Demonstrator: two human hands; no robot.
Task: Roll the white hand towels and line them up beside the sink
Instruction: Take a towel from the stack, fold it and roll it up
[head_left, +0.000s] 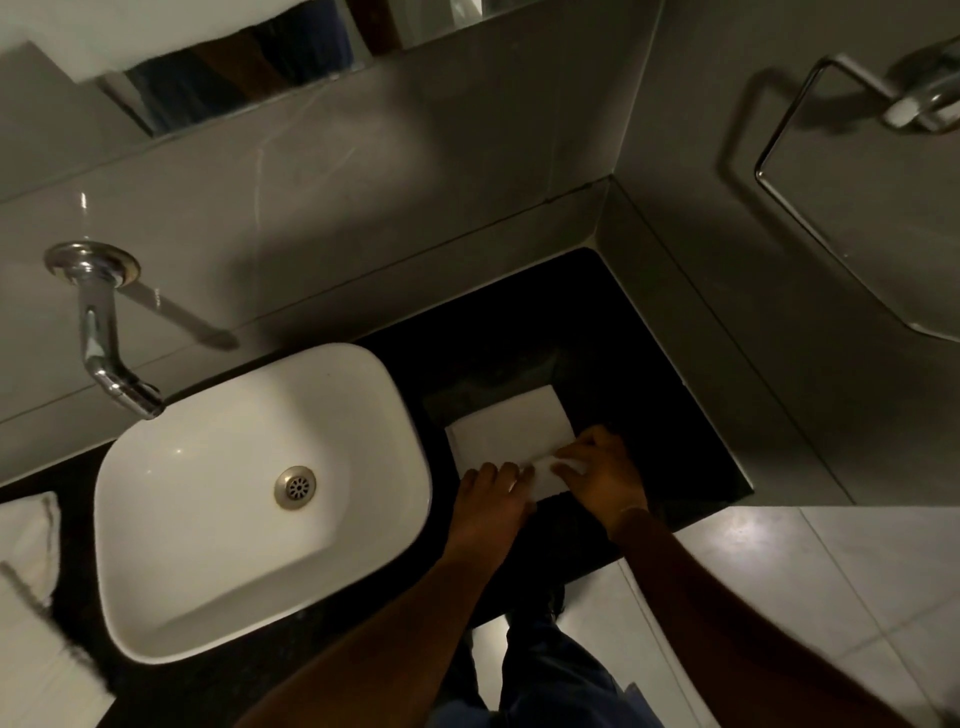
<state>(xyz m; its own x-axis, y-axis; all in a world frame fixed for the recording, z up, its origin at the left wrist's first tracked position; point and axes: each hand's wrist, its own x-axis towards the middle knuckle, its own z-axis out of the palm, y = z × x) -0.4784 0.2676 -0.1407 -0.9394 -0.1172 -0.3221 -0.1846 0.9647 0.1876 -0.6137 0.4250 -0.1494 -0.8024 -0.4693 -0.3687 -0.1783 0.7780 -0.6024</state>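
A white hand towel (511, 423) lies flat on the black counter (649, 415) just right of the white basin (249, 499). Its near edge is curled up into a small roll. My left hand (491, 501) presses on the left end of that roll. My right hand (605, 470) has its fingers wrapped over the right end. The towel's near edge is partly hidden by both hands. More white towel cloth (31, 587) lies on the counter at the far left of the basin.
A chrome wall tap (101, 332) hangs over the basin's back left. A chrome towel ring (852, 109) is on the right wall, which closes off the counter. A mirror (234, 67) is above. Tiled floor (831, 587) and my legs are below.
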